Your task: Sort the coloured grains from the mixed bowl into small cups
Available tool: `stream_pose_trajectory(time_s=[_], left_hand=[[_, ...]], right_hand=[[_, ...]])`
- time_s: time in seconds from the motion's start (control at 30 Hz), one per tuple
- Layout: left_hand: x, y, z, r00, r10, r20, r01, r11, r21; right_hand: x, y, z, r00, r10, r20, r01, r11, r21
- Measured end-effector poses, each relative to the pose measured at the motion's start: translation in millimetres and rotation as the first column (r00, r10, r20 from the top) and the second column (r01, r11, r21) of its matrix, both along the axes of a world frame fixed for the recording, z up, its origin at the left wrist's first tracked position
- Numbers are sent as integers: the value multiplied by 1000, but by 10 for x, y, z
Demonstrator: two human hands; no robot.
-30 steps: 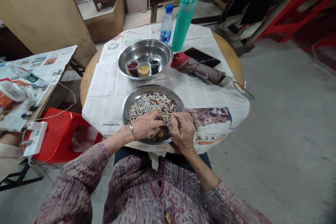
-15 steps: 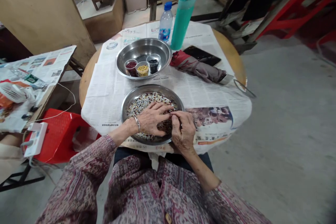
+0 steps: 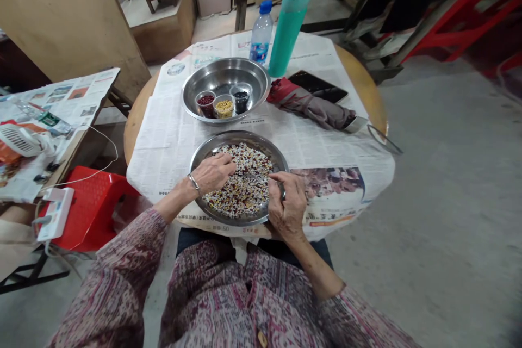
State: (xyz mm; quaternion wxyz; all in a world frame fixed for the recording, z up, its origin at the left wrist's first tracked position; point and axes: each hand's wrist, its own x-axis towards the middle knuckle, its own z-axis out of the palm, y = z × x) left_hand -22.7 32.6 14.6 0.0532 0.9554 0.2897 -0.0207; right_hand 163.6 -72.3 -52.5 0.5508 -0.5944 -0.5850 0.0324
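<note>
A shallow metal bowl [image 3: 200, 148] near the table's front edge holds mixed beans and white grains [image 3: 240, 185], in red, yellow, black and white. My left hand [image 3: 215, 172], with a silver bracelet on its wrist, is over the left part of this mix. Its fingers are curled together and their tips are at the grains; whether anything is between them is hidden. At the right side, my right hand [image 3: 287, 201] grips the bowl's rim with thumb and bent fingers. Behind stands a larger metal bowl [image 3: 196, 79] with cups of red beans [image 3: 206, 104], yellow beans [image 3: 224, 107] and black beans [image 3: 241, 100].
Newspaper [image 3: 159, 136] covers the round table. At its back stand a water bottle [image 3: 261, 35] and a tall green bottle [image 3: 290, 27]. A folded umbrella [image 3: 314, 106] and a dark tablet-like object [image 3: 320, 86] lie right. A red stool [image 3: 93, 209] and power strip [image 3: 56, 215] are left.
My left hand has moved left across the bowl, and its spread fingers have curled in. More of the grain mix shows now. The right hand stays at the rim.
</note>
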Motion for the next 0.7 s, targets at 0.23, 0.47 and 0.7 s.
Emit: stream_pose_trajectory(time_s=[0.23, 0.47, 0.7], left_hand=[[-113, -159, -9, 916, 387, 102, -392, 919, 33], [307, -23, -112, 898, 426, 106, -402, 895, -195], [213, -385, 94, 981, 187, 58, -164, 947, -275]], right_hand=[[3, -1, 0, 1000, 10, 10, -10, 1000, 9], [3, 2, -19, 1000, 11, 9, -11, 1000, 2], [3, 0, -9, 1000, 10, 1, -10, 1000, -2]])
